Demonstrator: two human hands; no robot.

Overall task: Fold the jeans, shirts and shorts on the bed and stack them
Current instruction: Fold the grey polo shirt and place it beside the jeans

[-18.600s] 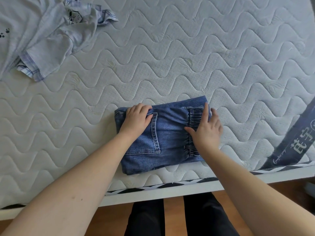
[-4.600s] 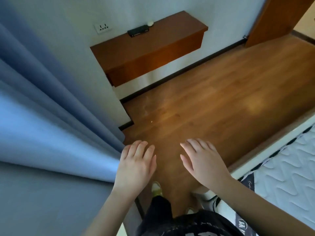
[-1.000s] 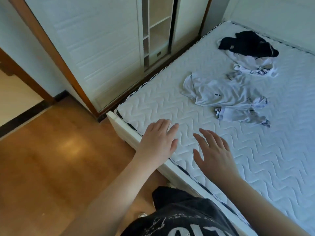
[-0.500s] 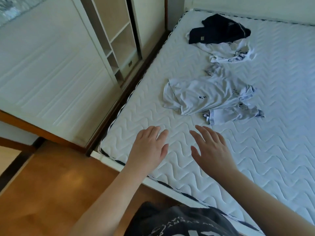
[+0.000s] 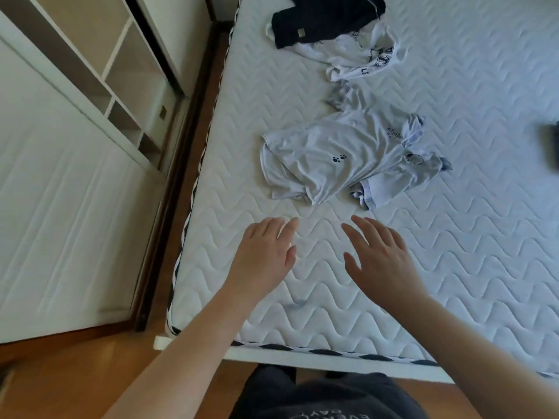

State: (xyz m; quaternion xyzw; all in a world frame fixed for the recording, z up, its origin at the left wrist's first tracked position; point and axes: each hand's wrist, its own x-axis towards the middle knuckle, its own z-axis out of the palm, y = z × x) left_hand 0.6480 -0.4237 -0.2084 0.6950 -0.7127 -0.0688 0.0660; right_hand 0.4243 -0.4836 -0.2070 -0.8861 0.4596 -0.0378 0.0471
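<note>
Hands hover empty over the bed [image 5: 453, 237], left hand [image 5: 263, 258] and right hand [image 5: 381, 261] both spread (reaching, likely), the crumpled shirt [image 5: 326, 158] just beyond their fingertips, unfolded.

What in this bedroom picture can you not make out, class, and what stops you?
- Dark item, head view: cut off by the right edge; type unclear.
- White shirt: lettering crumpled, partly under the dark garment.
- Grey shirt: small print too small to read.
- Dark garment: top cut by the frame.
</note>
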